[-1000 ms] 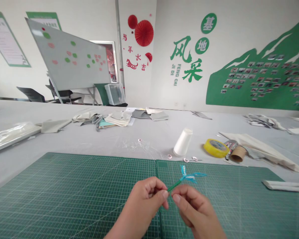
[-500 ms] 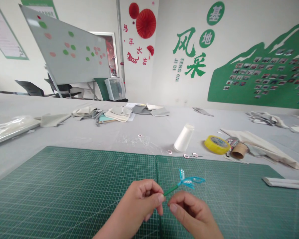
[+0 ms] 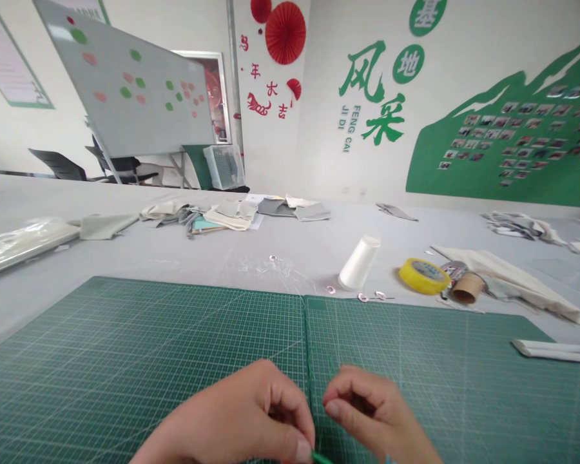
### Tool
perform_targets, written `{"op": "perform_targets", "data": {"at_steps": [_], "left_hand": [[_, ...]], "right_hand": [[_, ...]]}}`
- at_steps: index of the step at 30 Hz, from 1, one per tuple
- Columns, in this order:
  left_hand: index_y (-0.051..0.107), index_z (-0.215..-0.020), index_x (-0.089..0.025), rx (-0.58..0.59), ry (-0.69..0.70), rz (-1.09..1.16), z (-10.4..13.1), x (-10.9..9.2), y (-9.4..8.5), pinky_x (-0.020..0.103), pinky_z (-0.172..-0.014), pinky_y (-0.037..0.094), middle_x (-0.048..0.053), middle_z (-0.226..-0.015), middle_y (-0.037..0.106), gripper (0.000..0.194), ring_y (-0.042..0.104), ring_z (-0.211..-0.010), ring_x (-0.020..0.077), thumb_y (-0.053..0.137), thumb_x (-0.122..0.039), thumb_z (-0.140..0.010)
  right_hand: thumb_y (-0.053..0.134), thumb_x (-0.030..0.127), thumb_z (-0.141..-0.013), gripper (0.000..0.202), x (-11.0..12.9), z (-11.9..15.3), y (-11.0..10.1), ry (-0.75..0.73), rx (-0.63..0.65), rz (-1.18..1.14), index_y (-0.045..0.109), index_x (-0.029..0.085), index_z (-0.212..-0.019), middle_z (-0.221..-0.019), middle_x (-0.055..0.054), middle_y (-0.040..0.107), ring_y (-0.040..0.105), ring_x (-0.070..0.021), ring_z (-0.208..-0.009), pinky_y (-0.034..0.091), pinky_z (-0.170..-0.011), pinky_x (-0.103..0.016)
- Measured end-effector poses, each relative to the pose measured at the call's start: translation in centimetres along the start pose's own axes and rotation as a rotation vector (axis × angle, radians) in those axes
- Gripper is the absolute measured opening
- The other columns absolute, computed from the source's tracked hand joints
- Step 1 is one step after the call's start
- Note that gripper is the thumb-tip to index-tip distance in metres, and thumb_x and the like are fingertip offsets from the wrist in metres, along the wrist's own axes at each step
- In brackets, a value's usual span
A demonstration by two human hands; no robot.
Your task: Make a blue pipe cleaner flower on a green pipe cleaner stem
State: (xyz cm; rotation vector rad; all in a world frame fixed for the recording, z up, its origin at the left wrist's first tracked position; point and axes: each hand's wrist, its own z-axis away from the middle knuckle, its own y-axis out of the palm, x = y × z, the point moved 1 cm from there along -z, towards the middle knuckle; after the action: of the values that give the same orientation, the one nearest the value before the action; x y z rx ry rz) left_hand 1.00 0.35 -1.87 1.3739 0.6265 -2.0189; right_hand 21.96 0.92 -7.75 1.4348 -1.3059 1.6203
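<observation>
Clear-wrapped bundle (image 3: 26,245) by the table's left side. I've got the left hand (image 3: 241,412) over the left cutting mat (image 3: 140,361), finger and thumb pinching a green stem (image 3: 321,458) near that mat's right edge, mostly cut off below. Right hand (image 3: 367,406) over the right cutting mat (image 3: 444,380), fingers curled; can't tell if it grips anything. Past that mat's far edge: white cone (image 3: 360,264), yellow tape roll (image 3: 424,277), cardboard tube (image 3: 467,288). White strip (image 3: 558,351) across its right edge.
</observation>
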Motion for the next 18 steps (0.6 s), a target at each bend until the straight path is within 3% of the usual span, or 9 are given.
{"op": "perform_targets", "data": {"at_steps": [5,9,14,18], "left_hand": [[0.072,-0.064,-0.021,-0.087,-0.036,-0.353,0.6,-0.5,0.1,0.019,-0.049,0.035,-0.005,-0.055,0.060,0.024,0.050,-0.051,0.0114,0.052,-0.009,-0.069],[0.064,-0.055,-0.020,-0.174,0.016,-0.667,0.7,-1.1,0.7,0.020,-0.050,0.032,-0.005,-0.051,0.056,0.024,0.049,-0.049,0.0112,0.049,-0.005,-0.066],[0.061,-0.055,-0.020,-0.227,0.085,-1.105,0.1,-1.3,1.5,0.026,-0.047,0.020,-0.001,-0.053,0.064,0.024,0.050,-0.048,0.0138,0.053,-0.008,-0.074],[0.056,-0.054,-0.019,-0.336,0.122,-1.255,-0.3,-0.9,2.0,0.027,-0.044,0.012,0.001,-0.054,0.066,0.025,0.051,-0.043,0.0145,0.057,-0.012,-0.078]], "right_hand": [[0.066,0.033,-0.082,0.020,0.6,0.3,0.2,0.007,0.037,0.083,0.068,0.022,-0.065,-0.058,0.004,0.048,0.041,-0.0140,-0.054,0.029,-0.051,-0.027],[0.063,0.028,-0.082,0.017,0.9,0.5,0.3,0.027,0.069,0.112,0.067,0.022,-0.066,-0.057,0.005,0.042,0.035,-0.0130,-0.052,0.026,-0.050,-0.027],[0.062,0.025,-0.083,0.017,1.6,0.8,0.6,-0.043,0.027,0.204,0.066,0.023,-0.066,-0.055,0.006,0.043,0.038,-0.0128,-0.050,0.027,-0.049,-0.026],[0.063,0.023,-0.084,0.015,2.0,1.2,0.9,-0.106,-0.012,0.255,0.066,0.024,-0.069,-0.054,0.006,0.043,0.040,-0.0126,-0.048,0.029,-0.048,-0.025]]}}
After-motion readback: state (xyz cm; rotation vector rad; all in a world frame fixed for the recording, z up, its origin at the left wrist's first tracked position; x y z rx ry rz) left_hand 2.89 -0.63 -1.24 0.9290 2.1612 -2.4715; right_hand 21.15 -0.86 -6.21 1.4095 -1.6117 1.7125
